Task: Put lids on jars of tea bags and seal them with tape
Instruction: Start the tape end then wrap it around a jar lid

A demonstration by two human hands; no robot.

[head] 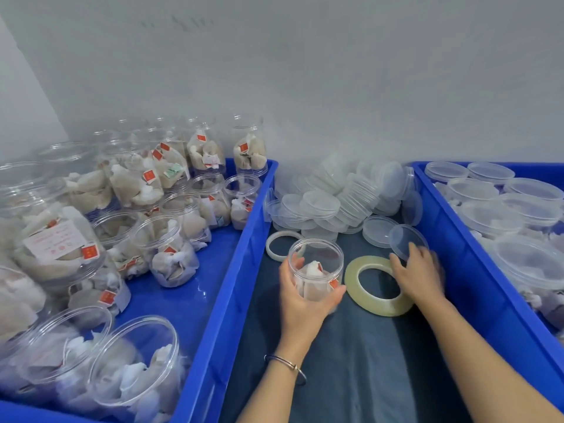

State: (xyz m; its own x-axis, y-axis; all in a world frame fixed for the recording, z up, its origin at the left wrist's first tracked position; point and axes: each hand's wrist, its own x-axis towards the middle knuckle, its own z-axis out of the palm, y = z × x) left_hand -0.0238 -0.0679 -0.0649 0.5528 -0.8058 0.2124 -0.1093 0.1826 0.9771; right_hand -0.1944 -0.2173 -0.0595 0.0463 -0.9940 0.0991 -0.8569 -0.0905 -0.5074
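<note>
My left hand (pixel 305 300) grips a clear open jar (pixel 316 264) with tea bags inside, held upright over the dark cloth. My right hand (pixel 419 274) holds a clear round lid (pixel 404 241) by its near edge, tilted up, to the right of the jar and apart from it. A wide roll of yellowish tape (pixel 354 280) lies flat on the cloth between my hands, partly under my right hand. A smaller white tape ring (pixel 271 244) lies behind the jar to its left.
A heap of clear lids (pixel 329 199) sits at the back of the cloth. The blue crate on the left (pixel 244 239) holds several open jars of tea bags (pixel 171 248). The blue crate on the right (pixel 476 270) holds lidded jars (pixel 518 209).
</note>
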